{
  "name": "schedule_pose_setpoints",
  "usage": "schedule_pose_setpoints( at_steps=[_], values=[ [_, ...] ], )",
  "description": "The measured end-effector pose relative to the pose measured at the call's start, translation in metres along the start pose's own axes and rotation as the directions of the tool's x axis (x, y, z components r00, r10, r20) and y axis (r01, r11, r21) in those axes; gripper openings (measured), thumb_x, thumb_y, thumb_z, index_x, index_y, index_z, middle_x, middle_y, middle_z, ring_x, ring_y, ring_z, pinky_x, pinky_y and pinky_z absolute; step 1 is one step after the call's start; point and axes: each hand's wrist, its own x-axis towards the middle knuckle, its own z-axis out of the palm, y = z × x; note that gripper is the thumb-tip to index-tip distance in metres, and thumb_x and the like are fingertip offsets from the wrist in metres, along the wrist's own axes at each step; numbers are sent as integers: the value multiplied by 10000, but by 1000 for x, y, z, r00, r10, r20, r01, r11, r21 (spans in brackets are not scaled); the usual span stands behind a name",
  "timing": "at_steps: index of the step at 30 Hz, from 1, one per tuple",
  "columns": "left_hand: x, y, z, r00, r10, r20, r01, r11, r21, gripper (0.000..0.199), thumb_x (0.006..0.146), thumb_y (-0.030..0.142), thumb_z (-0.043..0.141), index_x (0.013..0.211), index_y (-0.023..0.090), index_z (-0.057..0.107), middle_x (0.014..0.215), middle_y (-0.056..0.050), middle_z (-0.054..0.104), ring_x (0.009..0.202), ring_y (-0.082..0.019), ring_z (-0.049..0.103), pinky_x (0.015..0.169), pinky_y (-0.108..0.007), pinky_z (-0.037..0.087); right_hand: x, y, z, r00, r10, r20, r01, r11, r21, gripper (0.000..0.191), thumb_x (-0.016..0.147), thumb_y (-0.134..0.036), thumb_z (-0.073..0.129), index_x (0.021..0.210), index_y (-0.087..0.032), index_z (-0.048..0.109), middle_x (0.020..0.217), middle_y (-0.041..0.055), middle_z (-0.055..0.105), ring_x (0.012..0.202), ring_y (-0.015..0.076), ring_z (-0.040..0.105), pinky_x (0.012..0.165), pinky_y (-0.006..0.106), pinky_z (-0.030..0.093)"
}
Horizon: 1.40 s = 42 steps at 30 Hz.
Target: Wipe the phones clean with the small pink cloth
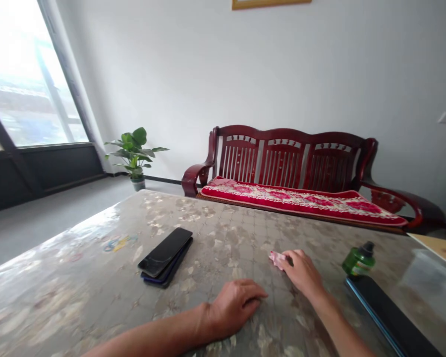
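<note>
A small crumpled pink piece (277,260), perhaps cloth or paper, lies on the patterned table cover, pinched at its right side by the fingers of my right hand (301,270). My left hand (238,303) rests on the table to the left and nearer, its fingers curled loosely and a gap showing between thumb and fingers. Nothing shows in it. Farther left is a stack of dark phones (166,255), the top one set slightly askew.
On the right are a green bottle (359,260) with a black cap, a dark flat device (390,312) and a translucent box (433,282). Coloured rings (119,243) lie at the left. Beyond the table (223,223) stand a wooden bench (282,158) and a potted plant (136,153).
</note>
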Motion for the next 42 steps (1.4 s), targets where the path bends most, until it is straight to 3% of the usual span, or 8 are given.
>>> schedule_pose_setpoints(
  at_steps=[4, 9, 11, 14, 17, 30, 38, 42],
  values=[
    [4, -6, -17, 1000, -30, 3, 30, 995, 93, 384, 820, 109, 554, 1142, 257, 701, 1116, -22, 720, 1026, -190, 661, 949, -272, 480, -8, 0, 9, 996, -22, -83, 26, 998, 52, 316, 809, -547, 541, 828, -251, 649, 899, 59, 692, 877, 253, 620, 711, 302, 422],
    [-2, -21, -80, 974, -191, -121, 223, 900, 374, 431, 804, 133, 613, 1217, 247, 660, 1230, -46, 671, 1161, -234, 592, 1040, -350, 415, -10, 2, 16, 997, 47, -69, -29, 971, 237, 325, 765, -594, 564, 792, -272, 598, 772, 14, 694, 706, 224, 617, 591, 278, 385],
    [-12, -32, -111, 919, -325, -224, 395, 741, 543, 493, 821, 187, 645, 1310, 224, 597, 1383, -99, 560, 1309, -298, 462, 1095, -418, 342, -10, 3, 18, 994, 58, -89, -32, 960, 277, 323, 751, -594, 573, 790, -274, 596, 751, 7, 688, 680, 219, 610, 590, 278, 390],
    [-29, -50, -147, 742, -536, -403, 647, 413, 641, 634, 877, 293, 621, 1469, 207, 411, 1534, -143, 356, 1433, -350, 245, 1124, -470, 262, -11, 2, 17, 992, 65, -108, -27, 947, 320, 327, 745, -597, 582, 790, -273, 595, 735, 3, 680, 666, 213, 603, 599, 277, 399],
    [-45, -67, -165, 673, -608, -421, 699, 339, 629, 697, 873, 374, 616, 1479, 133, 370, 1485, -230, 379, 1385, -405, 306, 1041, -502, 349, -12, 2, 16, 992, 75, -102, -34, 934, 355, 347, 747, -615, 585, 777, -269, 600, 721, 6, 679, 659, 213, 601, 600, 276, 402],
    [-57, -97, -178, 619, -705, -347, 733, 361, 576, 682, 840, 471, 565, 1433, 164, 422, 1304, -186, 570, 1137, -351, 586, 908, -388, 456, -11, 7, 16, 987, 96, -127, -25, 881, 473, 410, 696, -628, 606, 806, -240, 679, 731, 25, 710, 692, 232, 642, 624, 281, 441],
    [-55, -79, -188, 603, -687, -406, 767, 357, 534, 707, 836, 420, 567, 1454, 138, 369, 1233, -174, 622, 1077, -334, 632, 828, -358, 481, -10, 7, 19, 990, 104, -98, -29, 819, 573, 411, 690, -610, 655, 826, -224, 690, 749, 25, 721, 706, 224, 653, 641, 279, 460],
    [-46, -57, -181, 658, -635, -405, 731, 408, 546, 675, 864, 445, 525, 1458, 175, 351, 1214, -154, 629, 1032, -324, 647, 807, -364, 483, -9, 6, 18, 987, 124, -105, -38, 806, 591, 425, 683, -616, 664, 819, -214, 690, 709, 22, 702, 675, 217, 630, 617, 277, 452]
  ],
)
